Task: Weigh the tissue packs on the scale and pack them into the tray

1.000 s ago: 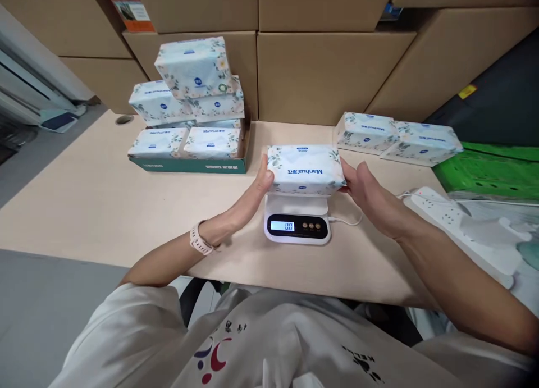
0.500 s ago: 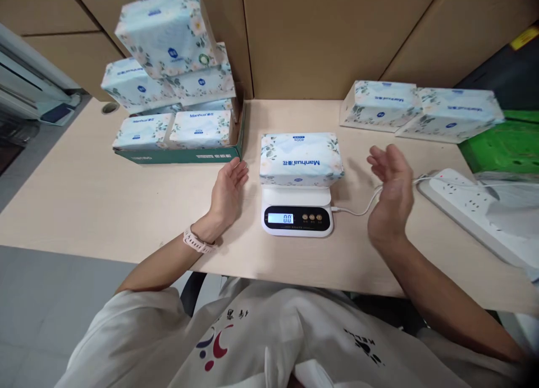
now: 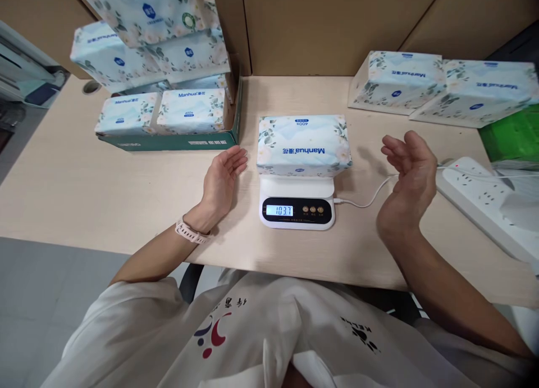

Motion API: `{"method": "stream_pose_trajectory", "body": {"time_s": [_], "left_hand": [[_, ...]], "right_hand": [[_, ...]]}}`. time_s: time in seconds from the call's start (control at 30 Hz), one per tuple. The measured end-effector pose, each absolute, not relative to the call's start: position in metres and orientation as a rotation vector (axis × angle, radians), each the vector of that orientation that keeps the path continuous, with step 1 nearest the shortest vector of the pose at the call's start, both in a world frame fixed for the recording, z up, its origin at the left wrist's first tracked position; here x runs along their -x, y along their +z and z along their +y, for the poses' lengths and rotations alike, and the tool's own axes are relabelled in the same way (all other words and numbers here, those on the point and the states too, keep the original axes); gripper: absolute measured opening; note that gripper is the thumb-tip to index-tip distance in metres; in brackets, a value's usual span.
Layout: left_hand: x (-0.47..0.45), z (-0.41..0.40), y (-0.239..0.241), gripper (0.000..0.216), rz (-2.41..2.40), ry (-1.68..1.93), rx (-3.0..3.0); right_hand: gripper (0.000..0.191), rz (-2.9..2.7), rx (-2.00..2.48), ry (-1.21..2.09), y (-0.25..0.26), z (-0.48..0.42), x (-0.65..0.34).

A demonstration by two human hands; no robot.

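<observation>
A floral light-blue tissue pack (image 3: pixel 302 145) lies on the platform of a white digital scale (image 3: pixel 297 186), covering the platform's far part. The scale's lit display (image 3: pixel 280 210) reads 103.7. My left hand (image 3: pixel 222 178), with a pink band (image 3: pixel 191 231) on its wrist, is to the left of the pack, palm turned inward, fingers extended and holding nothing. On the other side, my right hand (image 3: pixel 407 183) is held above the desk, apart from the pack, empty with its fingers loosely curved and the palm facing inward.
Several tissue packs (image 3: pixel 193 112) are stacked in and above a green carton (image 3: pixel 177 142) at the back left. Two more packs (image 3: pixel 400 82) stand at the back right. A white cable (image 3: pixel 366 204) runs from the scale toward a power strip (image 3: pixel 484 200). Brown boxes (image 3: pixel 320 28) line the desk's back.
The display has gone from 0.0 to 103.7. Both hands have drawn slightly farther from the pack, the right one more. The view has shifted closer to the desk.
</observation>
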State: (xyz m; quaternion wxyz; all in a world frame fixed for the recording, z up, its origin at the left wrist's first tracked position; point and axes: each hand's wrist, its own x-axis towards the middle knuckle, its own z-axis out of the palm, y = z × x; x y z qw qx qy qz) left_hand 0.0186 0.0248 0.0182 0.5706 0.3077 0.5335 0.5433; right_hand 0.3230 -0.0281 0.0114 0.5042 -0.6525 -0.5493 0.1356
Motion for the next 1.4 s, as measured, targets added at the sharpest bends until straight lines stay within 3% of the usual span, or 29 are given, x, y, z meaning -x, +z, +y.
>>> {"method": "stream_pose_trajectory", "body": {"time_s": [0.4, 0.63, 1.4], "left_hand": [[-0.018, 0.026, 0.016, 0.028, 1.224, 1.291, -0.727], [-0.016, 0.028, 0.013, 0.025, 1.207, 1.299, -0.698], [-0.016, 0.029, 0.013, 0.025, 1.198, 1.308, -0.684]], "right_hand": [[0.064, -1.293, 1.451, 0.306, 0.005, -0.026, -0.326], [0.056, -1.346, 1.159, 0.324, -0.016, -0.02, -0.34], [0.055, -1.31, 1.154, 0.335, -0.013, -0.022, -0.335]]}}
